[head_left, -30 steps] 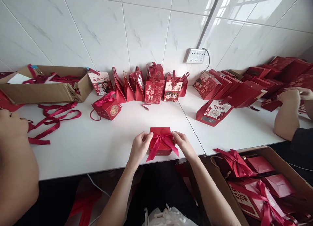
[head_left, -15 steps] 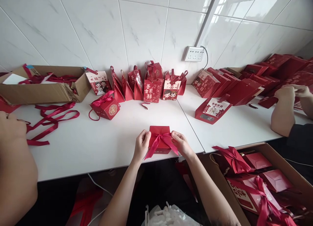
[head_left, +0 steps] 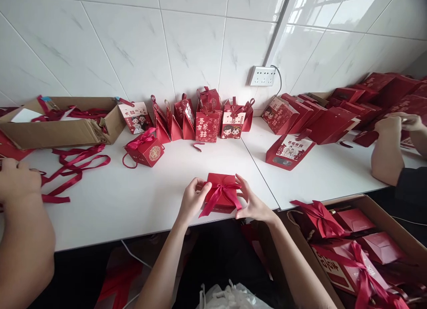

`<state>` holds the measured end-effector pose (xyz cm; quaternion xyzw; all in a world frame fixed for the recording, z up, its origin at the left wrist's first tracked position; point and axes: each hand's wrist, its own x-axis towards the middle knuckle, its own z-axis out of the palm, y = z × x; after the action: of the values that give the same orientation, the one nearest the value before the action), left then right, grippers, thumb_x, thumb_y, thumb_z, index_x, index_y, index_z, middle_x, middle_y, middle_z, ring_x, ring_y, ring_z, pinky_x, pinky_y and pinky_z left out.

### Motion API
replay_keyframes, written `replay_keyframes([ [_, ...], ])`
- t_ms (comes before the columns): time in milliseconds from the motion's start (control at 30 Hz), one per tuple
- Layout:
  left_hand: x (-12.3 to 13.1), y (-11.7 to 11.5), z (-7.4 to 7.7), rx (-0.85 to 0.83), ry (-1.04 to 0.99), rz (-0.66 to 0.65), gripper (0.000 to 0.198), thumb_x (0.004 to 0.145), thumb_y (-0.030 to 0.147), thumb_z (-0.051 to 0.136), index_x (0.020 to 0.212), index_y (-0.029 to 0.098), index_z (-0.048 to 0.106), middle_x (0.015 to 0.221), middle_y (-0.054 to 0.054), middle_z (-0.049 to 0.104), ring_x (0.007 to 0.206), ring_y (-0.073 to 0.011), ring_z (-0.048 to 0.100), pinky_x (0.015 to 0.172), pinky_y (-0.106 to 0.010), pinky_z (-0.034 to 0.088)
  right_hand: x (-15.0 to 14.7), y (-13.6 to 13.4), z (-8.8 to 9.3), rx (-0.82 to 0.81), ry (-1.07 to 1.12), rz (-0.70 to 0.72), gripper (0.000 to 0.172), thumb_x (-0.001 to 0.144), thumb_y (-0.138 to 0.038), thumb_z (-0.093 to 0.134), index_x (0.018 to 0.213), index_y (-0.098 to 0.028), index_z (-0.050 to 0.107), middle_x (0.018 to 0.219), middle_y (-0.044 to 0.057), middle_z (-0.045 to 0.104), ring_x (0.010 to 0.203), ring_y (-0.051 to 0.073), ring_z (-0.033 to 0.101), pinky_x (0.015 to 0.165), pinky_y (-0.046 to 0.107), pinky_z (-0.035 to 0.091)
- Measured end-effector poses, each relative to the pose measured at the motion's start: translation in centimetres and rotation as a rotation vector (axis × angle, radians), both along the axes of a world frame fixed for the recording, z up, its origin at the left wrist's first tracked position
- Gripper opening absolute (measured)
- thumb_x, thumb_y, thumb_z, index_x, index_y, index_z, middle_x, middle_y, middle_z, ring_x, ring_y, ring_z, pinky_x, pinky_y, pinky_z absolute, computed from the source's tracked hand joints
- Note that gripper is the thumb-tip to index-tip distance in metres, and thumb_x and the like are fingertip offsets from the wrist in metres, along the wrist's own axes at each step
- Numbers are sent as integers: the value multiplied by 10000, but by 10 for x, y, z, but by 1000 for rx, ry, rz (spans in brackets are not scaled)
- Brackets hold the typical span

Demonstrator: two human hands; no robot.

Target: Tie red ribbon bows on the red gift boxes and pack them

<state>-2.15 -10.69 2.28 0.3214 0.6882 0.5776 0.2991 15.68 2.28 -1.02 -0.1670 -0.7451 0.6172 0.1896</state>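
A red gift box (head_left: 221, 180) stands near the table's front edge with a crimson ribbon bow (head_left: 220, 191) tied across it. My left hand (head_left: 194, 199) is closed at the box's left side, its thumb pressed over the bow's left loop. At the right side, my right hand (head_left: 253, 203) has its thumb and fingers spread apart around the box's edge; whether the fingertips touch the box, I cannot tell. Both tails of the bow hang over the front.
Several red boxes (head_left: 207, 126) line the wall. A carton of ribbons (head_left: 60, 134) and loose ribbon (head_left: 71, 171) lie left, near another person's arm (head_left: 26, 220). At right are piled boxes (head_left: 340, 124), a second person's hands (head_left: 388, 126) and an open carton (head_left: 405, 231) holding finished-looking boxes.
My right hand has let go of the bow's right loop and spread its fingers beside the box. My left hand has shifted its thumb onto the left loop. The left person's hand has lowered slightly.
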Motion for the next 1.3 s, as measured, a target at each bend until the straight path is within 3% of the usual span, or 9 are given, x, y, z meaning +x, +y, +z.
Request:
replay_keyframes([
  [67,4,0,4,5,18,21,271,800,450,591,760,186,543,726,6,583,584,-120,538,539,-233,422,-6,-4,2,74,-39,31,1198,577,-517,829,1484,-299,78,1525,173,167,1367,330,315,1047,519,366],
  [133,10,0,9,49,114,67,231,825,414,577,784,188,550,751,-6,611,609,-128,563,562,-242,445,-11,-7,6,144,-45,10,1149,623,-449,817,1491,-291,81,1508,176,218,1335,326,372,1050,532,371],
  [300,30,-3,31,464,752,107,52,831,146,615,829,183,579,750,-10,612,716,-128,571,671,-253,476,-9,-15,29,435,60,-135,1093,651,-374,813,1490,-269,120,1483,176,290,1376,346,317,1071,537,362],
  [467,55,-9,58,757,1142,91,91,808,101,638,863,170,616,678,1,578,697,-137,506,750,-338,447,4,-26,61,483,279,-224,1079,670,-388,813,1485,-342,108,1490,135,308,1365,316,357,1054,495,411],
  [767,82,-20,84,868,1191,55,120,778,63,649,839,167,651,617,27,563,688,-118,497,766,-327,429,33,-36,89,511,360,-311,1086,636,-422,836,1486,-320,168,1487,130,337,1358,328,372,1061,491,416],
  [967,94,-24,89,875,1136,41,130,777,42,643,782,171,652,611,40,555,678,-99,489,771,-318,417,46,-40,96,551,395,-330,1039,664,-288,829,1483,-326,190,1485,108,340,1373,298,352,1074,469,408],
  [1300,102,-24,95,884,1116,43,126,781,48,656,767,173,642,592,44,565,673,-98,494,752,-311,426,55,-42,96,559,349,-344,1071,652,-386,832,1483,-332,158,1495,129,332,1369,331,351,1074,522,389],
])
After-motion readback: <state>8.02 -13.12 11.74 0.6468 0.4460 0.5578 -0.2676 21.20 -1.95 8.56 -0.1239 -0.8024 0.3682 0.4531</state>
